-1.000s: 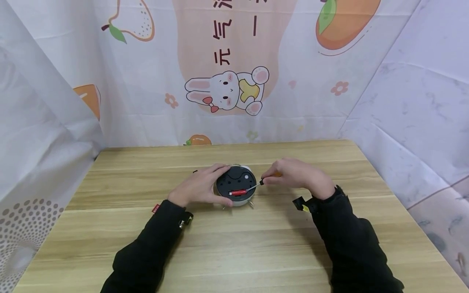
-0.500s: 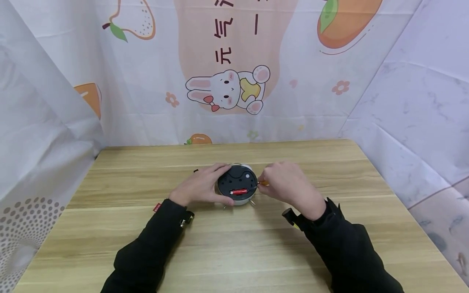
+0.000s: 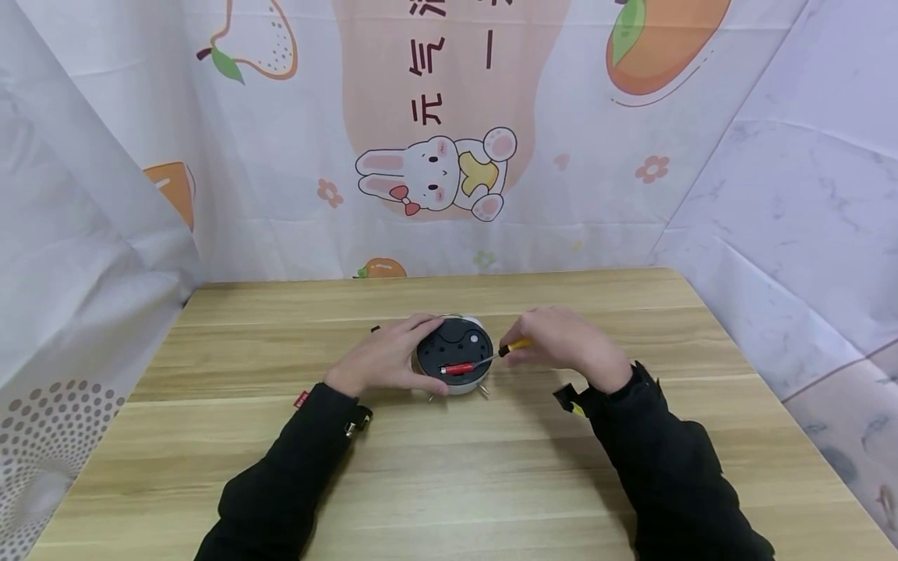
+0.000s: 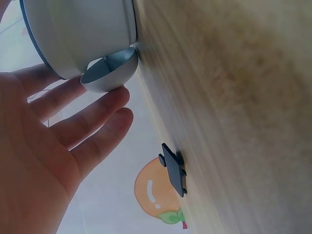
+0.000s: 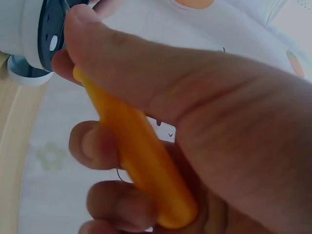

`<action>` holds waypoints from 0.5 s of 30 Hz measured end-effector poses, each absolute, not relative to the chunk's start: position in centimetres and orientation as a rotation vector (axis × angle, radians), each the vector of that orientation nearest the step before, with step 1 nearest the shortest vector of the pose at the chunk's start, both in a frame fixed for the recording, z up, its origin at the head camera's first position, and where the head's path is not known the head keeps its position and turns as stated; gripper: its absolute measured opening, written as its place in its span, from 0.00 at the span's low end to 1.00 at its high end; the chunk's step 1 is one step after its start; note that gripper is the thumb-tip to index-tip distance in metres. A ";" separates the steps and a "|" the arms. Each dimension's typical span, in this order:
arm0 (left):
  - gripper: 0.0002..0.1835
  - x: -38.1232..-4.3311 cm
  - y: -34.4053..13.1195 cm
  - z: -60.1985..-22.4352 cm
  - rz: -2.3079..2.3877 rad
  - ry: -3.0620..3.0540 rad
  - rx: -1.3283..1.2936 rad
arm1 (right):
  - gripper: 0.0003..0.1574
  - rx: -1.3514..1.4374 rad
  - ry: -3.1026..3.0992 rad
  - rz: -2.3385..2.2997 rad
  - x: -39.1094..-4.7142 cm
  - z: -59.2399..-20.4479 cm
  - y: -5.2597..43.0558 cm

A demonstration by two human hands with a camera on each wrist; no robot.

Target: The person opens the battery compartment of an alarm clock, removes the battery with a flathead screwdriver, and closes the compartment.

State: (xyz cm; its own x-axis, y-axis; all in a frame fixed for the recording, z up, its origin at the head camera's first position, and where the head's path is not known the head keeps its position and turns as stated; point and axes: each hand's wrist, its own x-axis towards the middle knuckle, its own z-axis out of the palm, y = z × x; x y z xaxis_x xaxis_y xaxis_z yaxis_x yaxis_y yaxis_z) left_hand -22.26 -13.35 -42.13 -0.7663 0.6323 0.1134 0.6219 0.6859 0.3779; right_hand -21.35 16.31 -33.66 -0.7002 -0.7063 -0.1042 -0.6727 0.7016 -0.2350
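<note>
A twin-bell alarm clock (image 3: 449, 339) lies face down on the table, its black back upward. A red battery (image 3: 458, 368) sits in the slot of that back. My left hand (image 3: 384, 357) holds the clock from the left, thumb at the near rim and fingers along the far side. In the left wrist view, fingertips reach a white bell (image 4: 111, 73). My right hand (image 3: 564, 340) grips a screwdriver by its yellow-orange handle (image 5: 141, 156). The metal shaft (image 3: 486, 361) slants down to the right end of the battery, where its tip meets the slot.
A small black battery cover (image 4: 174, 170) lies on the wooden table (image 3: 449, 483) beyond my left hand, mostly hidden behind it in the head view. A printed curtain (image 3: 281, 156) hangs along the table's back edge.
My right hand swung in close to the clock and tilted, then drew back to the right, with more of the screwdriver handle now showing. My left hand and the clock hold their place.
</note>
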 end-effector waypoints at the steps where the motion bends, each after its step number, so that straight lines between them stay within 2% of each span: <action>1: 0.64 -22.3 -13.4 -42.2 0.628 2.860 1.064 | 0.11 -1.108 2.719 -0.272 -21.4 -33.7 16.4; 15: 0.63 -22.2 -13.3 -42.2 0.645 2.858 1.052 | 0.14 -1.049 2.664 -0.240 -21.3 -34.1 16.1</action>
State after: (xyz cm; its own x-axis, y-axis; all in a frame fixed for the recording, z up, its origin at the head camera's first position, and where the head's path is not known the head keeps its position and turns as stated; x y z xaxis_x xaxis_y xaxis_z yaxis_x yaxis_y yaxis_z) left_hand -22.19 -13.32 -42.21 -0.7713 0.6263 0.1131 0.6142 0.6860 0.3900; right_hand -21.30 16.12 -34.07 -0.7026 -0.6869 -0.1858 -0.6427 0.7246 -0.2487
